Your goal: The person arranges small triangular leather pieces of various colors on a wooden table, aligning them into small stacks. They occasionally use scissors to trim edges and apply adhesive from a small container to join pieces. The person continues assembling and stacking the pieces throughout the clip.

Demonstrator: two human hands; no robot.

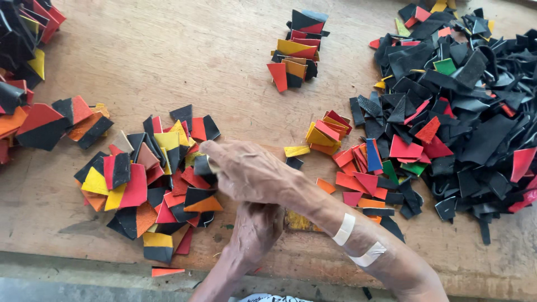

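My right hand (pixel 246 170) reaches left across the wooden table (pixel 168 56), its wrist wrapped with two pale strips. Its fingertips pinch a small black scrap (pixel 202 165) at the right edge of a loose pile of black, red, yellow and orange cut pieces (pixel 140 184). My left hand (pixel 254 229) rests knuckles-up just below it, near the table's front. Its fingers are tucked under my right hand and hidden. A yellowish piece (pixel 296 221) lies beside my left hand.
A large heap of mostly black scraps (pixel 464 112) fills the right side, with red and orange pieces (pixel 358 173) at its near edge. Small stacks sit at top centre (pixel 296 50) and mid-table (pixel 327 131). More piles lie at the left (pixel 45 123). An orange piece (pixel 166 272) overhangs the front edge.
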